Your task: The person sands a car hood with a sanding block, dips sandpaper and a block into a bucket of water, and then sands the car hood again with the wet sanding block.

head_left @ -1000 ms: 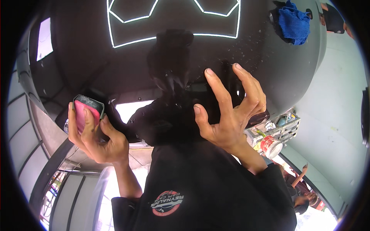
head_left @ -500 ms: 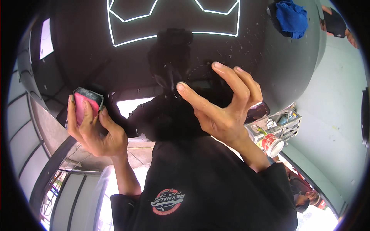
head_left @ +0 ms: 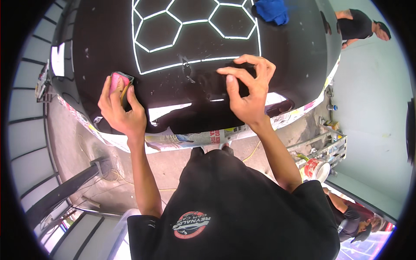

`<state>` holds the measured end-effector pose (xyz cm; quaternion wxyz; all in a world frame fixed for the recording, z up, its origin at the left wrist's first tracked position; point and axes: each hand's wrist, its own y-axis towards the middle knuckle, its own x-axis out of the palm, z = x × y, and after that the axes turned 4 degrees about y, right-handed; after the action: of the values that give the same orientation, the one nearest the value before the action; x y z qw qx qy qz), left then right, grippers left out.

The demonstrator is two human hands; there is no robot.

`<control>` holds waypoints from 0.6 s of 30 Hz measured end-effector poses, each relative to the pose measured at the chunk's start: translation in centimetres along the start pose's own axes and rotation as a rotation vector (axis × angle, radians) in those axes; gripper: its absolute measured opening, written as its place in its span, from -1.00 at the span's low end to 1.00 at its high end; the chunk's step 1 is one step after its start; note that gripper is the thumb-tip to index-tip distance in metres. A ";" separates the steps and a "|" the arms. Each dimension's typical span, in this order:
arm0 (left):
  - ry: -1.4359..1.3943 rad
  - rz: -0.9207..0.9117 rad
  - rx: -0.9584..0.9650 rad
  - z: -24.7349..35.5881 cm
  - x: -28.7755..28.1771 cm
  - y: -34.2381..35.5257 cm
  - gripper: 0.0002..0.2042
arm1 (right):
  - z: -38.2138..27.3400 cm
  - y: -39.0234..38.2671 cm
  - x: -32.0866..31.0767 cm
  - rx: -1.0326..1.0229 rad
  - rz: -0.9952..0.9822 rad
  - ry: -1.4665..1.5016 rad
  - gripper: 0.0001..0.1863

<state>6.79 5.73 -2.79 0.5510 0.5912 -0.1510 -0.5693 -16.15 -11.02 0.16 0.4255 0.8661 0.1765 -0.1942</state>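
My left hand (head_left: 123,112) grips a pink and dark rectangular block (head_left: 121,79) against or just over a glossy black car panel (head_left: 99,52), left of a white-line hexagon pattern (head_left: 195,21). My right hand (head_left: 251,97) is open, fingers bent and apart, holding nothing, at the panel just under the pattern's lower border; whether each fingertip touches, I cannot tell. Small droplets and wet-looking marks dot the dark surface between my hands. A crumpled blue cloth (head_left: 271,11) lies on the panel beyond my right hand.
Newspaper (head_left: 203,138) lines the panel's lower edge above a concrete floor (head_left: 238,156). A metal rack (head_left: 329,151) and red-white bucket (head_left: 316,170) stand at lower right. A person (head_left: 355,26) is at upper right; others (head_left: 351,221) at lower right. A dark post (head_left: 60,195) is at lower left.
The view has shifted, showing more of the pattern and the newspaper edge. Both hands appear higher in the picture, the block further right; my right fingers have moved and curled somewhat.
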 end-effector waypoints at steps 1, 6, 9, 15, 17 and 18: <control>0.015 -0.003 0.006 0.0 -0.1 -0.1 -0.75 | 0.3 -0.2 -0.6 0.035 0.013 -0.014 -0.82; 0.017 -0.007 -0.032 0.0 0.2 -0.1 -0.76 | 3.0 0.3 -4.4 0.097 0.086 -0.083 -0.80; 0.028 0.000 -0.021 -0.3 0.1 -0.1 -0.76 | 4.3 2.5 -6.4 0.134 0.149 -0.071 -0.76; 0.012 0.027 -0.016 -0.3 0.2 -0.4 -0.77 | 7.4 5.9 -7.5 0.130 0.102 -0.069 -0.72; 0.003 0.027 -0.001 -0.5 0.3 -0.5 -0.76 | 8.2 5.8 -6.4 0.106 0.106 -0.135 -0.56; 0.008 0.027 0.007 -0.3 0.1 -0.5 -0.76 | 9.0 5.7 -5.8 0.099 0.128 -0.152 -0.48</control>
<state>6.88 5.96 -3.33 0.5571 0.5933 -0.1586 -0.5589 -20.16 -22.39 1.71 0.4058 0.8783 0.0780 -0.2404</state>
